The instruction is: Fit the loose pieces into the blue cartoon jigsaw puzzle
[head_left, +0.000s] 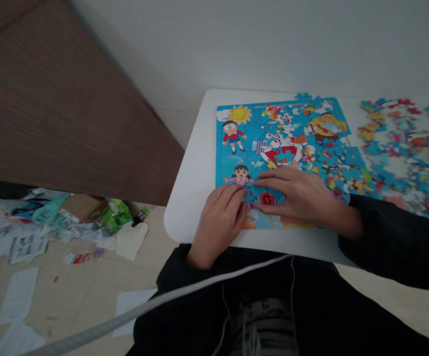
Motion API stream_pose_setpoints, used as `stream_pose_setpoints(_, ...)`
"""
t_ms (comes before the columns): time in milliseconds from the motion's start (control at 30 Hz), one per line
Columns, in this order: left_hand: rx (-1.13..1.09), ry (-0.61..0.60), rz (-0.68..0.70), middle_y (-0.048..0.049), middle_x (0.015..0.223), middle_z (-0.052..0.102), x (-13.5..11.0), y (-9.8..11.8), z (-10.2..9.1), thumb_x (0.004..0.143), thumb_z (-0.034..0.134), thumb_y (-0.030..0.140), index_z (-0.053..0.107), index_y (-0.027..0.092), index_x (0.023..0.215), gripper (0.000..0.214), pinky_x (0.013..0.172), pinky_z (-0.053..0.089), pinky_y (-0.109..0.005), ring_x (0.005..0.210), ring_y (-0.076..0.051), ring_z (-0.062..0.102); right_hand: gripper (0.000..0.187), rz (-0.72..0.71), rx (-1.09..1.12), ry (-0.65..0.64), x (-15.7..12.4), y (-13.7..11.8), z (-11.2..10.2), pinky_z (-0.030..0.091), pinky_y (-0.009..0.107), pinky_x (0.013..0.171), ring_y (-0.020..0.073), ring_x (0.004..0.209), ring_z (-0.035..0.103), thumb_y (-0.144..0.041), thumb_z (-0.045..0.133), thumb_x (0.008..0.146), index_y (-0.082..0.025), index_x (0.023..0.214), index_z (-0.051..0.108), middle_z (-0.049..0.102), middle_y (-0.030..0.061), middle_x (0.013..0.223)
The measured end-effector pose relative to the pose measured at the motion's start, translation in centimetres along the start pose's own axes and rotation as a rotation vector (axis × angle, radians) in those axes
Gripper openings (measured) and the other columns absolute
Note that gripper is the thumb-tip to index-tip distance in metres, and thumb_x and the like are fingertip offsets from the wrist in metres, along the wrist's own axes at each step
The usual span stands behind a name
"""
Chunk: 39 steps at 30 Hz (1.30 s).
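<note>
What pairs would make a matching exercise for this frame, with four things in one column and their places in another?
Things:
1. left hand
2. right hand
3. loose jigsaw pieces
4. scattered papers

Places:
A. on the floor beside the white table
B. on the table, right of the jigsaw puzzle
C. across the puzzle, fingers reaching the printed girl
D. at the puzzle's near edge, below the printed girl

Pairs: 1-D, 2-C, 3-B, 4-A

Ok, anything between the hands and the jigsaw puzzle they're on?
Nothing visible. The left hand and right hand rest directly on the jigsaw puzzle, with the fingers of both over its blue pieces near the lower edge.
</note>
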State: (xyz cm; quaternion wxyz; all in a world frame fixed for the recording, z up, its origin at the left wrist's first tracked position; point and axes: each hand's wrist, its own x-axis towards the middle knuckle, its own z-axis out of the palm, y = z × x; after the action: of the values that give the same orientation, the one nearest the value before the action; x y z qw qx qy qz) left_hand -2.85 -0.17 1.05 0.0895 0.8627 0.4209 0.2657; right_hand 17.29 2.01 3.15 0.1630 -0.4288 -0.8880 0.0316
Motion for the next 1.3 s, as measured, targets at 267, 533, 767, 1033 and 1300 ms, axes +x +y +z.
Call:
stream_pose_setpoints(267,0.040,-0.021,0.006,-0.0127,0.112,0.057,0.00,-0.01,0.09,0.087,0.046,0.017,0.051,0.009,0.116,0.031,0.091,0.046,-0.042,0.105,-0.023,0.051,0.040,0.004,-0.062,-0.035,0.31,-0.56,-0.30,0.046,0.030,0.073,0.0193,0.096,0.056,-0.051,0.048,0.084,-0.023,0.107,0.064,0.064,0.0044,0.104)
stream_pose_setpoints(533,0.137,-0.031,0.013,-0.0140,0.110,0.058,0.26,0.30,0.24,0.086,0.046,0.017,0.052,0.005,0.115,0.032,0.091,0.046,-0.040,0.103,-0.024,0.051,0.043,-0.094,-0.070,-0.082,0.76,-0.74,-0.58,0.046,0.032,0.075,0.0223,0.097,0.052,-0.048,0.041,0.087,-0.016,0.104,0.064,0.064,0.0065,0.103)
stream_pose_setpoints(767,0.202,-0.047,0.043,-0.0128,0.110,0.059,0.22,0.38,0.27,0.086,0.045,0.018,0.052,0.005,0.115,0.033,0.090,0.046,-0.039,0.102,-0.024,0.051,0.036,-0.129,-0.098,-0.093,0.57,-0.16,-0.57,0.047,0.031,0.075,0.0195,0.096,0.054,-0.037,0.038,0.091,-0.018,0.105,0.065,0.065,0.0035,0.107)
stream_pose_setpoints(1033,0.230,-0.048,0.057,-0.0129,0.109,0.060,0.37,0.38,0.27,0.085,0.045,0.017,0.052,0.005,0.115,0.032,0.087,0.048,-0.039,0.100,-0.024,0.053,0.034,-0.163,-0.248,-0.088,0.39,-0.58,-0.42,0.048,0.031,0.065,0.0221,0.094,0.055,-0.036,0.039,0.091,-0.019,0.110,0.062,0.064,0.0049,0.108)
stream_pose_setpoints(1300,0.242,-0.029,0.069,-0.0131,0.107,0.061,0.37,0.34,0.37,0.084,0.044,0.015,0.053,0.006,0.113,0.032,0.087,0.048,-0.039,0.100,-0.024,0.054,0.030,-0.203,-0.247,-0.018,-0.22,-0.54,-0.43,0.051,0.029,0.067,0.0191,0.097,0.058,-0.032,0.043,0.090,-0.019,0.109,0.063,0.065,0.0045,0.110)
